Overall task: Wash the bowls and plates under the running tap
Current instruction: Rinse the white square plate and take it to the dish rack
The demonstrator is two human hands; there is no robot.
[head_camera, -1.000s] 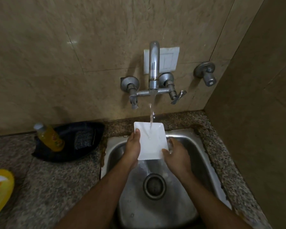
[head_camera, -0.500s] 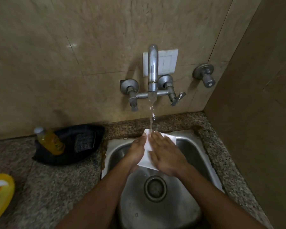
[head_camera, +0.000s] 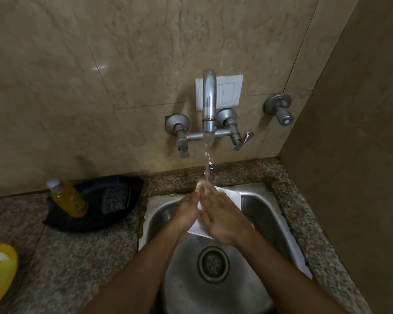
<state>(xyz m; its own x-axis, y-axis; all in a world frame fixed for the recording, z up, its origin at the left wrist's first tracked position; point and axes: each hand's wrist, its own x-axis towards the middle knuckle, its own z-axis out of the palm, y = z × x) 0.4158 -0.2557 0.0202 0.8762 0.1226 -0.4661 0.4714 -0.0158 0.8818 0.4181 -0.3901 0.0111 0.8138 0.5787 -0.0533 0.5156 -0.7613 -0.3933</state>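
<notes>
White plate (head_camera: 230, 197) — left hand (head_camera: 186, 211) grips, right hand (head_camera: 220, 216) lies flat on it.

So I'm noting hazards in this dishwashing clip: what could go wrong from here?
1. The white plate is wet and held tilted over the steel sink; the left hand grips one edge while the right hand lies flat on it, so it might slip and chip.
2. The water stream hits the fingertips, so spray may reach the white wall switch behind the tap.
</notes>
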